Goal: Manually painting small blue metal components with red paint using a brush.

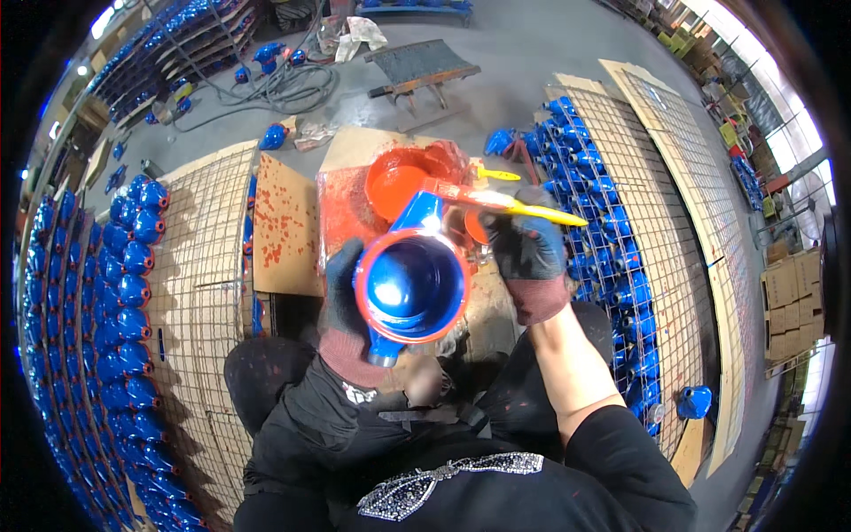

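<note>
My gloved left hand [344,288] grips a glossy blue hollow casting [409,284] by its side. The wide round mouth of the casting is turned up at me, its rim coated red; a narrow neck reaches away and a short stub points at my lap. In my gloved right hand [529,253] is a paintbrush [551,214] with a yellow handle and a red-stained head, whose tip lies over the casting's neck. Whether the bristles touch the neck I cannot tell. Just beyond is an open tub of red paint [390,182]. A second yellow-handled brush [499,175] lies to its right.
Wire mesh racks [208,222] lined with cardboard flank me, with rows of blue castings [133,328] on the left and more castings [589,204] on the right. A paint-spattered cardboard sheet [288,226] stands beside the tub. Farther off are a low stand [425,66] and a coiled hose [301,89].
</note>
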### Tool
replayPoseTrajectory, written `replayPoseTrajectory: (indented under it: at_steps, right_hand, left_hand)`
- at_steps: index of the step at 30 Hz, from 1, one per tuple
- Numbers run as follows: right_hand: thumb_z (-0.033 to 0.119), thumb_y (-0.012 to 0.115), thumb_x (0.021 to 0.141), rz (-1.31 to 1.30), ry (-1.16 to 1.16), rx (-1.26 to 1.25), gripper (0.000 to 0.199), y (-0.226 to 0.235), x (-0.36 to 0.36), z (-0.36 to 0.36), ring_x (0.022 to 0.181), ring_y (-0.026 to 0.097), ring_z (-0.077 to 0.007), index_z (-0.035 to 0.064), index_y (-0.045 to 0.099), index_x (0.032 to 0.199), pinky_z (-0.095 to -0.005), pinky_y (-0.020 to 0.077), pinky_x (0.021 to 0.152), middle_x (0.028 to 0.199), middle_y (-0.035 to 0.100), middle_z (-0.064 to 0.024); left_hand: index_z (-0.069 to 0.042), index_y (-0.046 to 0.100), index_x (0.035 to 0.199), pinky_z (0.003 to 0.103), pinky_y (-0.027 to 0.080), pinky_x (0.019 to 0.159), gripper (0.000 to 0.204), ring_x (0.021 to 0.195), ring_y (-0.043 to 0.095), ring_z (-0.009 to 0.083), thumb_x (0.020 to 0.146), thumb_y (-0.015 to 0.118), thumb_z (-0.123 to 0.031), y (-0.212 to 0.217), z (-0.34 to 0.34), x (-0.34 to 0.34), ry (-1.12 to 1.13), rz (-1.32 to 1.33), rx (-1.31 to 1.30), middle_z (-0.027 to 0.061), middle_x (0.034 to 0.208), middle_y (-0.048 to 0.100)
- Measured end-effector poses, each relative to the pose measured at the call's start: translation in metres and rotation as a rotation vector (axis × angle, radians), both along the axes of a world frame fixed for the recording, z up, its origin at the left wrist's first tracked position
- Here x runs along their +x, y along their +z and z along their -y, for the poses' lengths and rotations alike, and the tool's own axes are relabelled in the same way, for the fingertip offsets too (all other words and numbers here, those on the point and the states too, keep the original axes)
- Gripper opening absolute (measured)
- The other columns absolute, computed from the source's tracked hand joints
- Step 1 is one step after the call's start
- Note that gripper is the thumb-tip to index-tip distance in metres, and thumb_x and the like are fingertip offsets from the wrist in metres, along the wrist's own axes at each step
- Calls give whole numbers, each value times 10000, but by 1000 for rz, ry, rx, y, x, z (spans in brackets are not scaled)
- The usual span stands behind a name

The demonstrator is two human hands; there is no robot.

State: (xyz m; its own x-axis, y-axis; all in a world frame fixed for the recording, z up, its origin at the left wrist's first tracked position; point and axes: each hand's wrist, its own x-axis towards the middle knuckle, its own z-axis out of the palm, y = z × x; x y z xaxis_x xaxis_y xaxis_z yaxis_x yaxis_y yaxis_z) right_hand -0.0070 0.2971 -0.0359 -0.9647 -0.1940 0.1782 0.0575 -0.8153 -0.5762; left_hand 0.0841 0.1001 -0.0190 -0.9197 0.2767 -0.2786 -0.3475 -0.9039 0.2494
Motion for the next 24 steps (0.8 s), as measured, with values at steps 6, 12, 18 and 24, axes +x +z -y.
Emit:
replayPoseTrajectory:
  at_steps: [6,12,18,24]
  right_hand:
    - [1,598,819,201,101,-239,242,-41,-8,28,1044,608,-247,4,590,1061,-401,524,937,1127,612,-135]
    - [11,618,824,88,-133,327,201,-42,-40,43,908,634,-189,-13,616,1024,-289,511,817,973,656,-105]
    - [63,669,817,-299,-107,1033,177,-57,-96,68,846,607,-125,16,670,988,-258,485,767,931,660,-33]
    - [146,682,772,-558,28,1577,273,-94,-139,86,924,664,-300,68,667,1034,-376,508,812,1004,681,-164]
  left_hand:
    - [-29,418,1364,265,387,392,681,544,537,189,915,515,-531,-2,-6,8,-81,-273,239,197,1020,580]
    - [-93,445,1354,362,542,548,735,882,644,334,863,456,-641,32,18,-10,318,-10,-163,185,1234,573]
    - [-48,399,1366,507,569,820,714,1080,595,405,892,494,-574,63,53,-9,482,-256,-61,194,1302,522]
    - [-47,449,1341,478,598,702,683,1015,643,334,879,569,-535,46,61,-11,381,-299,-283,182,1225,578]
